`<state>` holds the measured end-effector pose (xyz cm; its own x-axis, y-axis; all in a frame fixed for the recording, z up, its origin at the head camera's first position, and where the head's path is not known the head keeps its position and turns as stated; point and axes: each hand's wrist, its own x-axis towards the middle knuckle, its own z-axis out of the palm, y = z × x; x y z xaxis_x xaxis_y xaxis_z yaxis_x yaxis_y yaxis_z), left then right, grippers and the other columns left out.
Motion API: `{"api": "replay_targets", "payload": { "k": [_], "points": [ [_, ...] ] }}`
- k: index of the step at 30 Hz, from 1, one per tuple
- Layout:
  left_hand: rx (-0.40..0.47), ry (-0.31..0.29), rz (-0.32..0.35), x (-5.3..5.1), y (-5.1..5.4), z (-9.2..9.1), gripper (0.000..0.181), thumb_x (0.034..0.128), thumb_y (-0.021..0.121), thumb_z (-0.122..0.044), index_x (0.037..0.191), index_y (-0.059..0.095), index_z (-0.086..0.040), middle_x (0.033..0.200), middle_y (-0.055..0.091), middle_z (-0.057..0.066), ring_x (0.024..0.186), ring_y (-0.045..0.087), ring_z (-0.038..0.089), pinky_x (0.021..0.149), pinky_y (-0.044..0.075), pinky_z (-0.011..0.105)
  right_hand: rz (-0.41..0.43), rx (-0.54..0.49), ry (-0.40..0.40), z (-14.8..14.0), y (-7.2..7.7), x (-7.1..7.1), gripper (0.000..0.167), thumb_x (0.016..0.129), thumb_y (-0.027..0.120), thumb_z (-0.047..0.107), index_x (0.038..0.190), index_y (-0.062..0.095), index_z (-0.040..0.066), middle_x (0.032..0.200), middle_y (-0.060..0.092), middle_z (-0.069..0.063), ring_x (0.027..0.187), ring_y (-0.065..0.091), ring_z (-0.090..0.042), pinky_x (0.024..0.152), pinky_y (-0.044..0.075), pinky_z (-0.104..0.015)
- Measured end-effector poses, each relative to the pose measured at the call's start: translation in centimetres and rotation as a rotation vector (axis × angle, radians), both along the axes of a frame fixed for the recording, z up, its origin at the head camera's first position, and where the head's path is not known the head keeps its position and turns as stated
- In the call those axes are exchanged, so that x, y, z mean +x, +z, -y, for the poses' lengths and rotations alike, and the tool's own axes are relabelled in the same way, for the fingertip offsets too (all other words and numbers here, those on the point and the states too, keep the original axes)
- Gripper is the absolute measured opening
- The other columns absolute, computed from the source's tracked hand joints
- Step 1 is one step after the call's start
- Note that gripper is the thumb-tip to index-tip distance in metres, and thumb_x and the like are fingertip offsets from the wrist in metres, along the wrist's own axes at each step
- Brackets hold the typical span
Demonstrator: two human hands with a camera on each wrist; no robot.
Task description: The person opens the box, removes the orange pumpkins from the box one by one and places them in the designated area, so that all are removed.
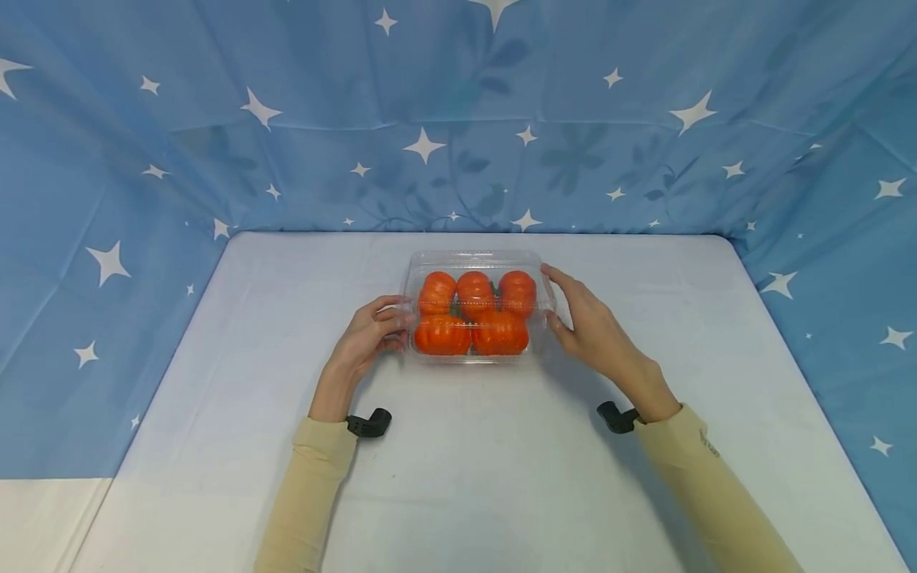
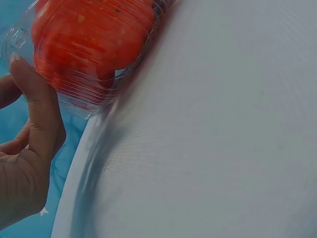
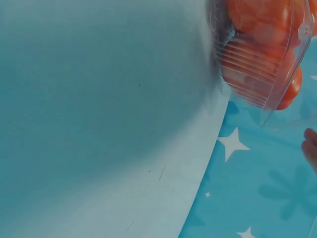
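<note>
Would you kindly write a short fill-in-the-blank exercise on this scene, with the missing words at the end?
1. The clear plastic container holds ____ orange-red mini pumpkins.
2. In the head view, the lower row has ____ of them.
3. In that view, the left hand is at the container's ____ side, across from the right hand.
4. The blue cloth beyond the table is patterned with white ____.

Missing words: five; two; left; stars.

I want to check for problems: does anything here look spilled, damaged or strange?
Nothing looks spilled: the red fruits lie inside the clear box. The right wrist view shows thin dark marks on the plain white table, perhaps scratches.
</note>
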<state>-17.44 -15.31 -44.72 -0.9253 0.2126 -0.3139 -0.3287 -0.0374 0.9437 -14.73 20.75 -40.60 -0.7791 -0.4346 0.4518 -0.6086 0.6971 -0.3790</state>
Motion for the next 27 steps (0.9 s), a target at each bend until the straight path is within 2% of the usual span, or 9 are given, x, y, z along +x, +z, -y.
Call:
{"api": "replay_targets", "payload": {
  "k": [7,13,16,20,23,27],
  "points": [
    [0.025,-0.005,-0.003,-0.1,-0.1,0.2,0.043,0.0982,0.065,-0.009,0.139,0.053,-0.001,0.083,0.068,0.0,0.066,0.059,0.013,0.058,0.053,0.024,-0.042,-0.145,0.007,0.4,0.1,-1.6,0.057,0.093,0.063,-0.012,0.145,0.042,-0.006,0.147,0.054,-0.022,0.124,0.063,-0.042,0.102,0.052,-0.056],
    [0.035,-0.008,-0.007,-0.1,-0.2,0.4,0.039,0.1007,0.056,-0.011,0.138,0.053,0.001,0.087,0.066,0.002,0.067,0.059,0.014,0.059,0.053,0.024,-0.079,-0.227,-0.002,0.9,0.0,-2.8,0.048,0.096,0.059,-0.011,0.143,0.049,-0.006,0.139,0.059,-0.024,0.119,0.065,-0.041,0.1,0.054,-0.054],
    [0.034,-0.015,-0.007,-0.2,-0.2,0.4,0.039,0.1013,0.053,-0.01,0.138,0.052,0.002,0.091,0.066,0.003,0.068,0.06,0.014,0.059,0.053,0.024,-0.07,-0.273,-0.014,0.9,0.0,-3.3,0.044,0.097,0.058,-0.01,0.14,0.051,-0.005,0.136,0.061,-0.023,0.118,0.066,-0.041,0.101,0.053,-0.054],
    [0.033,-0.021,-0.005,-0.2,-0.2,0.4,0.039,0.1007,0.052,-0.009,0.137,0.052,0.004,0.093,0.064,0.005,0.068,0.06,0.014,0.059,0.053,0.024,-0.006,-0.326,-0.027,0.9,0.2,-3.7,0.044,0.098,0.059,-0.009,0.141,0.049,-0.002,0.138,0.06,-0.02,0.122,0.063,-0.036,0.105,0.05,-0.053],
    [0.036,-0.021,-0.007,-0.1,-0.1,0.4,0.039,0.1001,0.052,-0.008,0.137,0.051,0.004,0.093,0.063,0.006,0.067,0.059,0.014,0.059,0.053,0.024,0.048,-0.387,-0.036,0.8,0.5,-4.0,0.041,0.1,0.059,-0.005,0.14,0.047,-0.002,0.135,0.06,-0.019,0.119,0.063,-0.032,0.108,0.05,-0.044],
    [0.057,-0.017,-0.013,0.0,0.0,0.4,0.039,0.1006,0.051,-0.007,0.137,0.05,0.005,0.087,0.062,0.005,0.065,0.058,0.013,0.059,0.054,0.025,0.074,-0.46,-0.037,0.8,0.7,-4.3,0.036,0.101,0.06,-0.001,0.135,0.049,-0.005,0.127,0.062,-0.021,0.112,0.068,-0.033,0.104,0.051,-0.022]
  ]
}}
